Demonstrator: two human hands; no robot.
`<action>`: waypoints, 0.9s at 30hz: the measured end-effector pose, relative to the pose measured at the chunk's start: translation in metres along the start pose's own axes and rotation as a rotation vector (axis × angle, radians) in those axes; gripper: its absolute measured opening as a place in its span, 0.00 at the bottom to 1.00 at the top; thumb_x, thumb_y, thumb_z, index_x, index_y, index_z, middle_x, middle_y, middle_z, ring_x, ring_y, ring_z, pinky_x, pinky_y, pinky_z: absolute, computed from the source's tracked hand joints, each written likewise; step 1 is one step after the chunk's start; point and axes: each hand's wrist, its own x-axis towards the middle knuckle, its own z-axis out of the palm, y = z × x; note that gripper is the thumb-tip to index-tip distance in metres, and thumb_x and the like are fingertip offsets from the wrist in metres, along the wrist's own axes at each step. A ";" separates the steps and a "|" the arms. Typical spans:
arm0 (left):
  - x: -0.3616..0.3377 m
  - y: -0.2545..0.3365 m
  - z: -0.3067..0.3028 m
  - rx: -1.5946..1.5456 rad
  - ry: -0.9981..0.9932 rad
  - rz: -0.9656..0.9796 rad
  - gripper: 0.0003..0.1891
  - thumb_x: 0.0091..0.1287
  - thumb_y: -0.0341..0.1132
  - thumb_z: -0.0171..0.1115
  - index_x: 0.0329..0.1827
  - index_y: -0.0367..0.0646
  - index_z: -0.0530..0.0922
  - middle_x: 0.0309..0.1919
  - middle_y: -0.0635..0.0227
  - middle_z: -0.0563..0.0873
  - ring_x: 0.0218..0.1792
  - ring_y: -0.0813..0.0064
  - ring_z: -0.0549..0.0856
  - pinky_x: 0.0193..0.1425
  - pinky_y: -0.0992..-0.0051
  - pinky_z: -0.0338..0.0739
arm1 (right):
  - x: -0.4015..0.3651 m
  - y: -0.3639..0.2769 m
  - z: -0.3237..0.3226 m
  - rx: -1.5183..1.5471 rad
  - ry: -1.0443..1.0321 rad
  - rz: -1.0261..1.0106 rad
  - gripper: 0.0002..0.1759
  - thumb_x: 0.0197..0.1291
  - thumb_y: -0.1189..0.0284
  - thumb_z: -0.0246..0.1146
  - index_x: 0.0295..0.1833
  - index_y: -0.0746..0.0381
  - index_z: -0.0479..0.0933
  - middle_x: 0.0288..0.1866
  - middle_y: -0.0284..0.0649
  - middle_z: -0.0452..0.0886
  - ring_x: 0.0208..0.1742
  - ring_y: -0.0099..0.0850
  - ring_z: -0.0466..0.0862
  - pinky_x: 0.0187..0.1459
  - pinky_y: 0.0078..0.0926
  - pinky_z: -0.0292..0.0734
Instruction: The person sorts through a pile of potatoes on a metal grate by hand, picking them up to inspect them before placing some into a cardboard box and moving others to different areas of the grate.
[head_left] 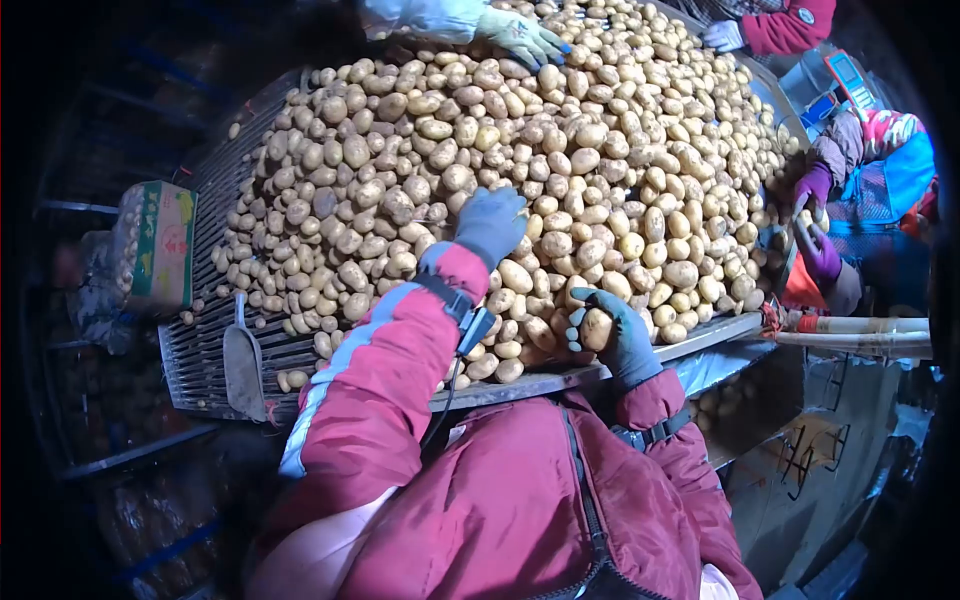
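Note:
A broad heap of potatoes [620, 180] covers a slatted sorting table [205, 350]. My left hand [492, 222], in a blue-grey glove, rests on the middle of the heap. Its fingers bend down among the potatoes, and anything beneath them is hidden. Close to the table's front edge, my right hand [622, 345], in a dark grey-green glove, is turned palm up. Its fingers curl around one potato [597, 329]. More potatoes lie right beside both hands.
A metal scoop [242, 360] lies on the slats at left, near a printed carton [162, 245]. Co-workers' gloved hands are at the far side [525, 38], far right [724, 36] and right end [818, 250]. Pale poles [860, 338] jut out at right.

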 end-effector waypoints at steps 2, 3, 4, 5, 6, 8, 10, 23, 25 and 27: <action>0.017 0.017 -0.007 0.361 -0.454 -0.138 0.20 0.68 0.47 0.62 0.58 0.48 0.85 0.58 0.56 0.85 0.58 0.53 0.83 0.65 0.59 0.77 | -0.002 0.001 0.007 -0.042 0.007 -0.019 0.18 0.75 0.66 0.55 0.59 0.67 0.80 0.40 0.42 0.85 0.34 0.35 0.86 0.37 0.30 0.84; 0.014 0.006 0.003 0.278 -0.482 -0.148 0.22 0.70 0.50 0.60 0.61 0.49 0.84 0.57 0.55 0.85 0.59 0.51 0.83 0.66 0.59 0.76 | 0.002 0.003 0.006 -0.111 0.052 -0.020 0.19 0.76 0.66 0.54 0.60 0.66 0.81 0.41 0.41 0.86 0.35 0.35 0.86 0.38 0.30 0.84; 0.009 0.016 -0.010 0.279 -0.484 -0.143 0.22 0.70 0.50 0.60 0.61 0.49 0.84 0.57 0.55 0.85 0.59 0.51 0.83 0.66 0.59 0.76 | -0.002 0.002 0.010 -0.107 0.054 -0.023 0.19 0.76 0.66 0.54 0.60 0.66 0.81 0.41 0.41 0.86 0.35 0.35 0.86 0.38 0.30 0.84; -0.003 0.028 -0.024 0.095 -0.416 -0.261 0.22 0.70 0.50 0.60 0.61 0.48 0.83 0.55 0.55 0.85 0.58 0.50 0.82 0.65 0.58 0.76 | -0.007 -0.002 0.016 -0.129 0.061 -0.042 0.19 0.75 0.65 0.55 0.60 0.66 0.81 0.42 0.40 0.86 0.37 0.34 0.86 0.39 0.29 0.84; -0.009 0.036 -0.037 -0.086 -0.346 -0.371 0.22 0.70 0.50 0.60 0.60 0.48 0.83 0.53 0.54 0.85 0.57 0.49 0.82 0.65 0.57 0.76 | -0.010 -0.004 0.019 -0.148 0.068 -0.066 0.19 0.75 0.65 0.57 0.61 0.65 0.81 0.43 0.40 0.86 0.39 0.33 0.86 0.40 0.28 0.84; -0.043 -0.004 0.005 0.022 -0.287 -0.220 0.22 0.69 0.49 0.62 0.60 0.47 0.82 0.52 0.53 0.85 0.56 0.48 0.83 0.63 0.56 0.77 | -0.005 0.005 0.005 -0.102 0.039 -0.104 0.20 0.74 0.64 0.59 0.63 0.64 0.80 0.45 0.38 0.85 0.41 0.31 0.85 0.41 0.25 0.83; -0.061 0.002 -0.013 0.022 -0.132 0.046 0.21 0.68 0.47 0.65 0.60 0.47 0.82 0.54 0.52 0.85 0.55 0.50 0.83 0.62 0.56 0.77 | 0.002 0.008 -0.004 -0.246 0.019 -0.248 0.21 0.74 0.62 0.59 0.64 0.63 0.79 0.44 0.38 0.83 0.40 0.30 0.85 0.39 0.23 0.82; 0.054 0.046 -0.030 -0.210 -0.096 -0.129 0.18 0.68 0.42 0.66 0.56 0.41 0.83 0.52 0.51 0.86 0.57 0.53 0.84 0.64 0.60 0.77 | -0.012 -0.018 -0.022 -0.056 0.216 -0.089 0.33 0.76 0.43 0.51 0.38 0.63 0.83 0.24 0.41 0.82 0.14 0.28 0.76 0.12 0.23 0.66; 0.077 0.044 -0.016 -0.222 -0.064 -0.139 0.21 0.68 0.43 0.66 0.59 0.41 0.82 0.54 0.50 0.86 0.57 0.51 0.84 0.65 0.59 0.77 | -0.014 -0.018 -0.036 0.033 0.202 -0.111 0.32 0.76 0.44 0.51 0.41 0.63 0.83 0.26 0.41 0.83 0.19 0.31 0.80 0.16 0.27 0.72; 0.100 0.038 0.012 -0.159 -0.097 -0.149 0.25 0.68 0.47 0.65 0.64 0.42 0.80 0.60 0.49 0.82 0.62 0.49 0.80 0.68 0.57 0.74 | -0.014 -0.018 -0.050 0.084 0.198 -0.130 0.29 0.76 0.46 0.54 0.46 0.63 0.81 0.29 0.41 0.85 0.23 0.33 0.83 0.22 0.29 0.77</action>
